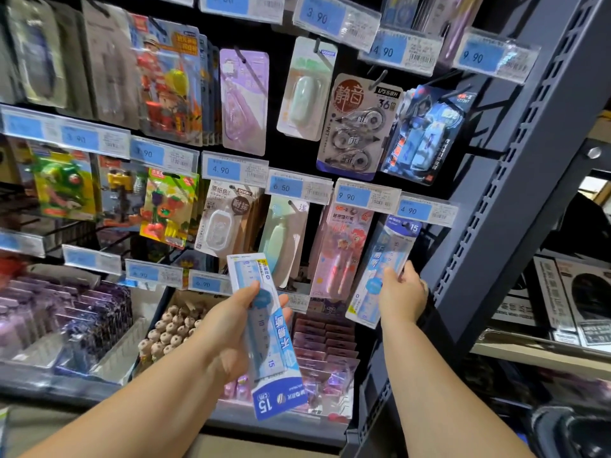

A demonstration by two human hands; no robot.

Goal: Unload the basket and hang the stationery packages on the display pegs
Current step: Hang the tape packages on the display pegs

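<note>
My left hand grips a blue-and-white 15 cm ruler package upside down, its blue header at the bottom, in front of the display's lower middle. My right hand holds the lower part of a matching ruler package that hangs on a peg under the 4.90 price tag at the right end of the rack. That package tilts left at the bottom. The basket is a dark shape at the bottom right corner, mostly cut off.
Pegs carry correction tapes, erasers and pen packs in rows with blue price tags. A dark steel upright stands just right of my right hand. Trays of purple packs and small figures fill the lower shelf.
</note>
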